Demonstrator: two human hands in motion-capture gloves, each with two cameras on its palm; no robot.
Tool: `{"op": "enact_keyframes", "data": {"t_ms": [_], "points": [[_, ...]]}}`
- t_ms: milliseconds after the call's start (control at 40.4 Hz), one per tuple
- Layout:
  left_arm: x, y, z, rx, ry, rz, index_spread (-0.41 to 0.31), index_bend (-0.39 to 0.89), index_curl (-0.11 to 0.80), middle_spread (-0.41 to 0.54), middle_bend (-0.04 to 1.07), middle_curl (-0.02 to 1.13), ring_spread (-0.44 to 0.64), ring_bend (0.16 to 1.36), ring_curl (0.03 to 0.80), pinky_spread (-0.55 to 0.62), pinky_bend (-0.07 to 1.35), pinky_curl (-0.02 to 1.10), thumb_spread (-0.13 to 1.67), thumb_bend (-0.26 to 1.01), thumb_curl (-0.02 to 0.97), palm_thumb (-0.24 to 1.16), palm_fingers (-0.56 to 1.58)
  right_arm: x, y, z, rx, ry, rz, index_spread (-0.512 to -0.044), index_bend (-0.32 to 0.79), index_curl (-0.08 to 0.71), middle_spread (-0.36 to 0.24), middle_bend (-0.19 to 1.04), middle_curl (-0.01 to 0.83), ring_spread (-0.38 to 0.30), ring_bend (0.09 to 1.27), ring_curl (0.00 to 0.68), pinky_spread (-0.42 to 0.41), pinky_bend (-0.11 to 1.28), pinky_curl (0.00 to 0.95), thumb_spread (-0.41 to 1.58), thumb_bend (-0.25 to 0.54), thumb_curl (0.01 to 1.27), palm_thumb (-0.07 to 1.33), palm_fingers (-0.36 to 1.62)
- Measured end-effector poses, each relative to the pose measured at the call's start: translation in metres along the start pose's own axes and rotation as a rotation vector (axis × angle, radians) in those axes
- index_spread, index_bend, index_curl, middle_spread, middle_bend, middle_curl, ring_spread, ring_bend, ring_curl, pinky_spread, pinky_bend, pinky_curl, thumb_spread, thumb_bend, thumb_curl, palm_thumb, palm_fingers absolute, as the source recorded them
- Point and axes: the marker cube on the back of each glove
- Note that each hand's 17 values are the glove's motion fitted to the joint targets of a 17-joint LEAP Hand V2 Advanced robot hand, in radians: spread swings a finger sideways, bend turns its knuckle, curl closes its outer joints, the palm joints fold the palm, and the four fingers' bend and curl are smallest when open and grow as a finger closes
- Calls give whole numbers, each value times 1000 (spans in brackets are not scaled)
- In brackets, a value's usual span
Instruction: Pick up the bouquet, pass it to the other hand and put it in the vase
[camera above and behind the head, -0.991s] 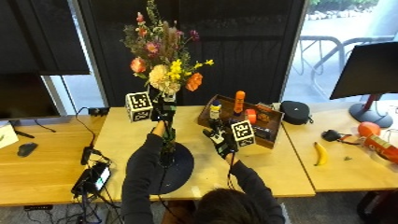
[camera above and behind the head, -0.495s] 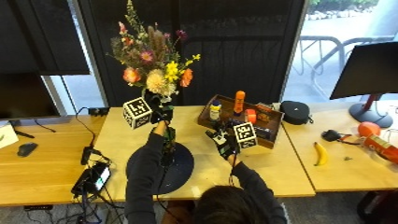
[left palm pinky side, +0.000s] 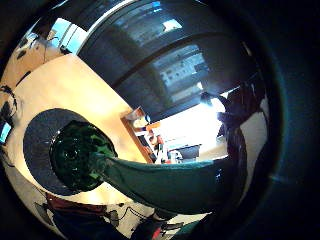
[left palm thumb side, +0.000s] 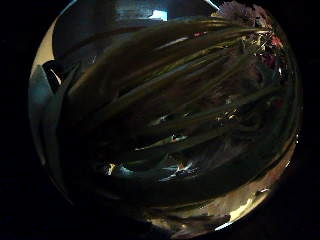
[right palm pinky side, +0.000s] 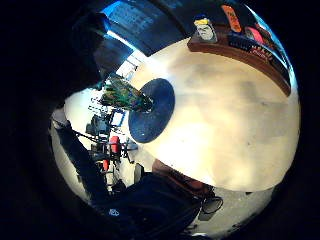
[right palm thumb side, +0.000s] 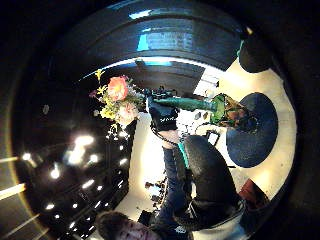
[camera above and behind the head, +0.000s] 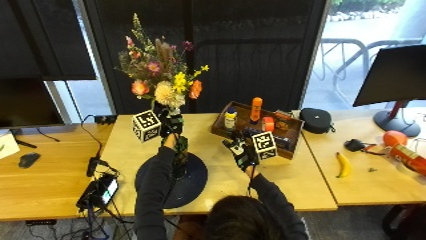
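Two gloved hands are up over the table, and only one of them carries anything. Your left hand (camera above and behind the head: 171, 122) is raised above the vase, its fingers curled round the stems of the bouquet (camera above and behind the head: 160, 70), which stands upright with its orange, yellow and pink blooms well above the glove. From the right thumb side palm view you can see the same grip: the glove wraps the green stems (right palm thumb side: 187, 103) partway along, the flower heads on one side and the stem ends at the mouth of the vase (right palm thumb side: 229, 111) on the other. The left little finger side palm view looks down a stem straight onto the vase's green glass opening (left palm pinky side: 77, 156), so the stem ends are at or just inside the rim; how deep they go, you cannot tell.

Your right hand (camera above and behind the head: 241, 152) hangs apart from the bouquet, over bare tabletop, and holds nothing. Whether its fingers are straight or curled does not show.

Under your left forearm the vase (camera above and behind the head: 180, 161) stands on a dark round mat (camera above and behind the head: 190, 182) near the front of the wooden table (camera above and behind the head: 219, 170). Behind your right hand sits a brown tray (camera above and behind the head: 223, 125) with an orange bottle (camera above and behind the head: 255, 109) and other small items. Further to your right lie a banana (camera above and behind the head: 343, 165), a black case (camera above and behind the head: 315, 120) and a monitor (camera above and behind the head: 393, 75) on its stand.
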Motion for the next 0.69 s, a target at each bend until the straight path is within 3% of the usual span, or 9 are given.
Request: {"op": "enact_keyframes", "data": {"t_ms": [198, 273, 322, 347, 372, 396, 421, 545, 694], "points": [[-37, -8, 4, -53, -25, -39, -367, 583, 639, -349, 824, 593, -374, 861, 496, -419, 667, 527, 1035, -29, 445, 631, 1366, 14, -3, 1, -2, 3, 18, -278, 203, 420, -89, 163, 336, -85, 219, 326, 155, 202, 317, 1068, -23, 384, 584, 678], [-62, 0, -2, -192, -59, -89, -366, 570, 637, -348, 818, 592, -372, 858, 493, -417, 655, 522, 1037, -38, 433, 608, 1336, 17, 0, -1, -18, -4, 27, -277, 198, 423, -89, 166, 335, -85, 211, 326, 156, 192, 318, 1069, -23, 383, 584, 685], [-98, 9, -12, -360, -125, -147, -351, 524, 628, -335, 784, 584, -353, 819, 482, -392, 597, 504, 1034, -55, 415, 561, 1169, 23, 3, -4, -40, -11, 33, -277, 195, 424, -89, 164, 333, -85, 207, 327, 156, 189, 317, 1070, -22, 382, 586, 687], [-119, 15, -20, -450, -169, -178, -282, 416, 600, -278, 723, 570, -268, 689, 447, -253, 390, 448, 1004, -75, 403, 520, 438, 27, 5, -7, -51, -12, 37, -277, 198, 426, -91, 169, 335, -85, 203, 327, 155, 182, 315, 1070, -23, 382, 587, 690], [-137, 21, -30, -526, -214, -202, -233, 395, 622, -231, 722, 626, -207, 692, 528, -161, 404, 523, 992, -68, 400, 511, 159, 30, 7, -10, -58, -10, 41, -277, 196, 426, -91, 176, 336, -86, 198, 327, 155, 180, 314, 1071, -23, 381, 587, 693], [-152, 28, -40, -582, -253, -220, -193, 373, 624, -194, 724, 656, -158, 685, 556, -98, 419, 556, 987, -61, 396, 505, 54, 33, 9, -13, -61, -5, 44, -278, 197, 427, -94, 177, 337, -85, 192, 325, 155, 179, 314, 1072, -22, 381, 589, 694], [-163, 34, -49, -622, -284, -231, -130, 262, 583, -116, 591, 617, -62, 677, 547, -8, 460, 564, 978, -53, 394, 504, -222, 36, 10, -16, -60, 2, 47, -274, 203, 430, -95, 176, 338, -80, 188, 324, 155, 175, 313, 1072, -22, 381, 589, 695], [-200, 47, -85, -697, -346, -264, 25, 93, 474, 118, 275, 430, 182, 554, 373, 221, 410, 416, 946, -28, 388, 525, -272, 52, 16, -30, -38, 42, 73, -272, 215, 438, -98, 181, 343, -76, 181, 322, 154, 161, 307, 1079, -20, 380, 595, 695], [-215, 46, -107, -692, -391, -237, 124, 54, 383, 277, 164, 333, 344, 501, 307, 376, 388, 363, 930, -22, 387, 567, -233, 79, 14, -39, -21, 22, 98, -271, 236, 446, -100, 187, 351, -69, 177, 314, 153, 157, 295, 1083, -18, 382, 612, 695]]}}
